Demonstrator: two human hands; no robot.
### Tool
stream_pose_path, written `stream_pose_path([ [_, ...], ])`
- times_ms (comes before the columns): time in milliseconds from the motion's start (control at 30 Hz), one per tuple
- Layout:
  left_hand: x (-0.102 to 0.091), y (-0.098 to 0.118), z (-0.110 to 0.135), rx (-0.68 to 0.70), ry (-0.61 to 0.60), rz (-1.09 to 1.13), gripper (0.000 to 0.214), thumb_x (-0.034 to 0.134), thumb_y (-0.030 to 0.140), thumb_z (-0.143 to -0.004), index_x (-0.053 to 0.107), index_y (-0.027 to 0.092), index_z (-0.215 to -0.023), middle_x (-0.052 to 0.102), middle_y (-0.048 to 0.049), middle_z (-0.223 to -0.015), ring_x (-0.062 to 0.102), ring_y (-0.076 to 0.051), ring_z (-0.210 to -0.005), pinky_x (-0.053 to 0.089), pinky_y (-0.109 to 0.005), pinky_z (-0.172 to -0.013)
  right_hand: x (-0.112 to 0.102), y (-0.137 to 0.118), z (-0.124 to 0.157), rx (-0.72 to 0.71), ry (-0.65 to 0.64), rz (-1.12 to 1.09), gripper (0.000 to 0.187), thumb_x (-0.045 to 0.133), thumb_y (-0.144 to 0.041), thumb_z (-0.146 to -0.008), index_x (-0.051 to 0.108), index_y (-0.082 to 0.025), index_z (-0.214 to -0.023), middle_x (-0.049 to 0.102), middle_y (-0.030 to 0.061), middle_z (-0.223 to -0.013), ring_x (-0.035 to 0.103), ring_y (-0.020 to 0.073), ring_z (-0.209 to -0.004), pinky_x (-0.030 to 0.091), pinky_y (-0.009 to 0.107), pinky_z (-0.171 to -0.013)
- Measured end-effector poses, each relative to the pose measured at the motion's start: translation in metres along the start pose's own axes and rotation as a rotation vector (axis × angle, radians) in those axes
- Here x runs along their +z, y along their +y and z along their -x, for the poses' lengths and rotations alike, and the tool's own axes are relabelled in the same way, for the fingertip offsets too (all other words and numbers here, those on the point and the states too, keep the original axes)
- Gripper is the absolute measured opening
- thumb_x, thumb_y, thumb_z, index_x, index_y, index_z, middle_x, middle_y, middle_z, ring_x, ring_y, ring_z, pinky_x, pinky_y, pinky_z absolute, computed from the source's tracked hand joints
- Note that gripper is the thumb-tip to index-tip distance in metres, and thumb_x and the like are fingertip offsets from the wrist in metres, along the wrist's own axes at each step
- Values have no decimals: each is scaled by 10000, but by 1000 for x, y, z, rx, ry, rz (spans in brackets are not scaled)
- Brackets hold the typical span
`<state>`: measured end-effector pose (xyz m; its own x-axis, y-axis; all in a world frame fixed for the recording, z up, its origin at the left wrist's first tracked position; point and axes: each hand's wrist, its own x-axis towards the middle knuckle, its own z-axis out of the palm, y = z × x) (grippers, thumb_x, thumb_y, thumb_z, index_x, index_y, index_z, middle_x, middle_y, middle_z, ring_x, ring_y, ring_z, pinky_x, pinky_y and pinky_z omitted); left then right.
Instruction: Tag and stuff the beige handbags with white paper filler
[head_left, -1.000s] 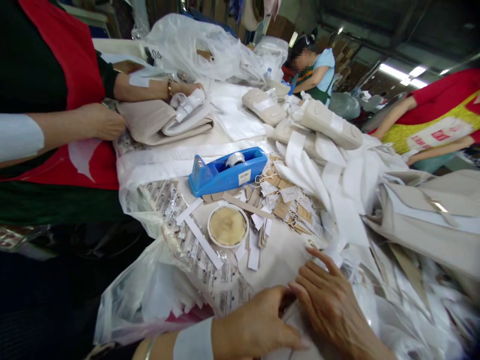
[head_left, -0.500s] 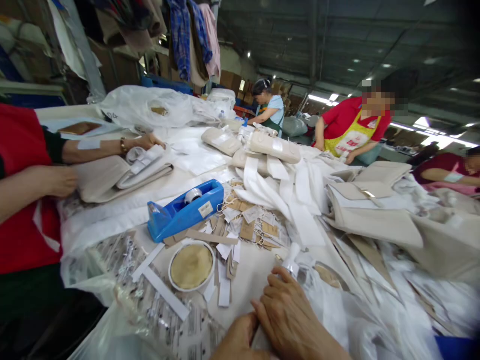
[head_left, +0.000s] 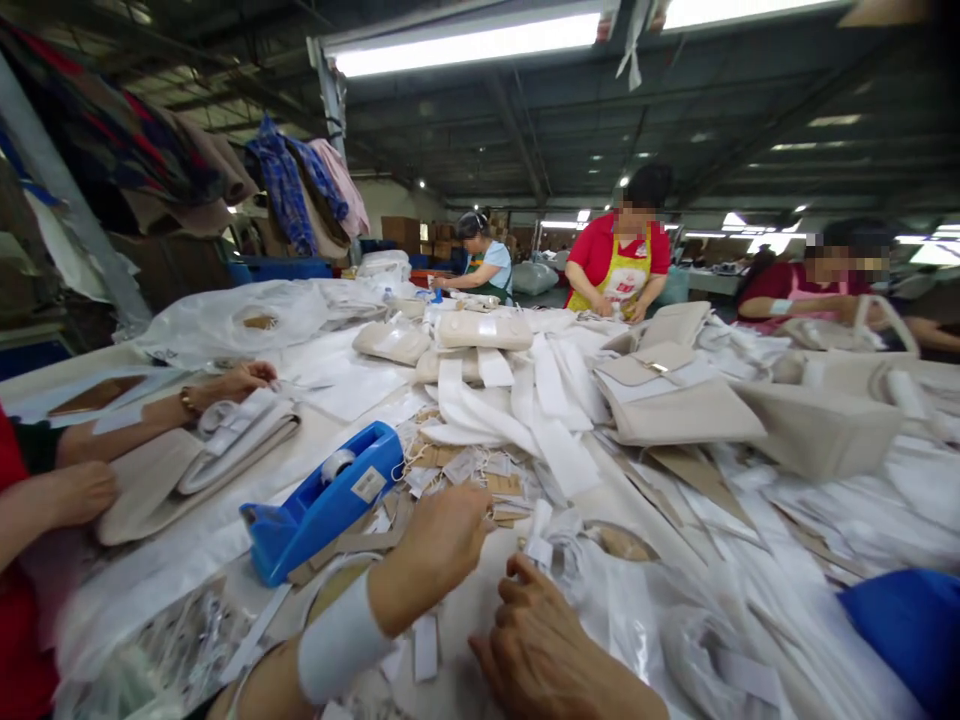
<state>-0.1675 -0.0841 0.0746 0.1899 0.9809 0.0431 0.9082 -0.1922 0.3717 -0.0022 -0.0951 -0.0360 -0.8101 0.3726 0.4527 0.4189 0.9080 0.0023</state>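
Long table (head_left: pixel 457 650): beige bags (head_left: pixel 671 400), white straps (head_left: pixel 551 420) heaped. Blue tape dispenser (head_left: pixel 322 500) kept within reach, beside left hand (head_left: pixel 442 535); its fingers (head_left: pixel 480 515) over paper tags (head_left: pixel 457 468), grip unclear. Right hand (head_left: pixel 547 650) near clear plastic (head_left: pixel 622 620), fingers (head_left: pixel 517 590) spread, apparently empty.

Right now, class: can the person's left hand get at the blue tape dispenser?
Probably yes. The left hand is close beside the blue tape dispenser, and only loose paper tags lie flat nearby, so nothing tall seems to block the way.
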Motion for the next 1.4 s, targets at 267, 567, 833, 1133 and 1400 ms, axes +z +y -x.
stream_pose_path([
  [267, 54, 21, -150, 416, 32, -53, 849, 552, -100, -673, 354, 172, -1452, 228, -200, -1571, 222, -430, -1410, 169, -623, -1107, 9, 8, -4, -66, -74, 79, 395, 601, -343, -831, 529, -191, -474, 529, 4, -423, 447, 150, -524, 376, 377, -794],
  [567, 24, 15, -151, 461, 273, 442, 313, 501, 153, -900, 639, 160, -1181, 618, -125, -1307, 498, -265, -1259, 322, -454, -1100, 15, 8, -2, -67, -53, 53, 413, 595, -372, -845, 526, -195, -478, 492, -5, -404, 439, 150, -534, 370, 403, -876],
  [833, -51, -16, -81, 96, 716, 1442, 413, 719, 371, -751, 630, 132, -1076, 725, -65, -965, 654, -198, -914, 528, -286, -803, 8, 7, 0, -40, 45, 33, 359, 618, -285, -827, 537, -191, -491, 532, 1, -440, 494, 158, -580, 340, 403, -945],
  [1133, -30, -33, 39, -247, 494, 1561, 440, 708, 315, -750, 639, 124, -1140, 743, -84, -866, 660, -181, -668, 522, -265, -604, -33, 2, -10, -31, -12, -167, 412, 464, -137, -930, 534, -193, -527, 573, -5, -497, 489, 145, -573, 337, 407, -931],
  [1400, 22, -28, 109, -392, 145, 1816, 437, 614, 174, -761, 605, 156, -1198, 716, -117, -1088, 696, -235, -851, 552, -323, -705, -54, 9, -14, -82, -62, -269, 416, 425, -117, -952, 473, -183, -544, 508, -14, -505, 434, 131, -578, 379, 390, -850],
])
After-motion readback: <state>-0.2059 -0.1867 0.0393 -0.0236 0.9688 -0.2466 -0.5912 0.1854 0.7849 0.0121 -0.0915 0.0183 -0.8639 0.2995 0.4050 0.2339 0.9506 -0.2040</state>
